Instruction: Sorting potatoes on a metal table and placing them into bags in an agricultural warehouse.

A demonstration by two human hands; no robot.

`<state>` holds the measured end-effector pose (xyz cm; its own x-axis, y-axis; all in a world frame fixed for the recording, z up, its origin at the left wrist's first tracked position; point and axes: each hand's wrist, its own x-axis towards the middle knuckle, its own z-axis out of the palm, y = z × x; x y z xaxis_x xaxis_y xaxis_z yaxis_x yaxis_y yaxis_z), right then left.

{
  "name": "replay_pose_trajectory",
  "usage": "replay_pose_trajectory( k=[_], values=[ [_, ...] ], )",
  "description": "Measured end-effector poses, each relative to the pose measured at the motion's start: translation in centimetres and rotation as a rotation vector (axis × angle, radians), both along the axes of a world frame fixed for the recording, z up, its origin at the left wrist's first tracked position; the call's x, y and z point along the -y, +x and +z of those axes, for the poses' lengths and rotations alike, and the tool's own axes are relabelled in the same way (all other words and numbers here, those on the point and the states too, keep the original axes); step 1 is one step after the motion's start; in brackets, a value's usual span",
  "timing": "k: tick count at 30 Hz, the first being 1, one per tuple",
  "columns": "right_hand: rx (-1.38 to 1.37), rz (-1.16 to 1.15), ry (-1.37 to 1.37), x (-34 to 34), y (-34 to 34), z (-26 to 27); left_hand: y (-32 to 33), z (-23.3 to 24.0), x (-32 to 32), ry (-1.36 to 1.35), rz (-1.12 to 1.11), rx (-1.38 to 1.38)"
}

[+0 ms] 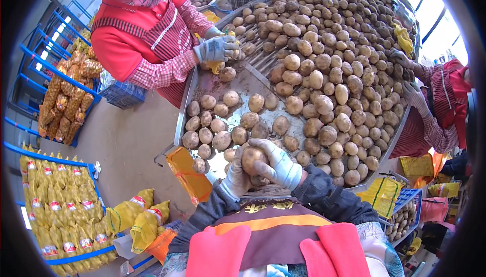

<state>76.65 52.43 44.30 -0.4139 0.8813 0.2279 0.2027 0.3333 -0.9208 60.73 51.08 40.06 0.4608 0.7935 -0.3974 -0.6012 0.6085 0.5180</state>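
Observation:
Both of my hands wear pale gloves and meet at the near edge of a metal sorting table (246,82). A large brown potato (253,159) is held between my left hand (236,176) and my right hand (277,165), with the right thumb across its front. Just beneath it, another potato partly shows between my palms. Loose potatoes (221,140) lie on the sheet metal beyond and to the left of my hands. A large heap of potatoes (341,94) covers the slatted right part of the table.
A co-worker in a striped apron (167,37) handles potatoes at the left edge; another person's gloved hands (415,94) touch the heap at the right. Filled yellow mesh bags (60,205) stand in a blue rack, left. An orange sack (190,174) hangs by the table's corner. A blue crate (408,201) stands at lower right.

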Motion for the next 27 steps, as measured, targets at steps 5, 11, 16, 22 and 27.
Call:
replay_pose_trajectory(
  k=[5, 11, 16, 22, 27],
  values=[
    [-0.142, -0.079, -0.216, -1.0, -0.1, -2.0, -0.9, -1.2, 0.2, 0.019, -0.091, 0.288],
    [-0.270, -0.221, -0.273, -0.7, -0.3, -1.9, -1.2, -0.6, -0.6, -0.082, -0.118, 0.119],
    [0.130, -0.073, 0.346, -0.3, -0.9, -0.1, -0.4, 0.5, -0.6, -0.226, -0.033, 0.060],
    [-0.065, -0.097, -0.138, -0.2, -1.3, -1.8, 0.2, 0.9, -0.1, -0.083, -0.121, -0.115],
    [-0.489, -0.340, -0.457, -1.2, -2.5, -3.4, 0.0, 0.9, -0.4, -0.075, -0.153, -0.061]
  ],
)
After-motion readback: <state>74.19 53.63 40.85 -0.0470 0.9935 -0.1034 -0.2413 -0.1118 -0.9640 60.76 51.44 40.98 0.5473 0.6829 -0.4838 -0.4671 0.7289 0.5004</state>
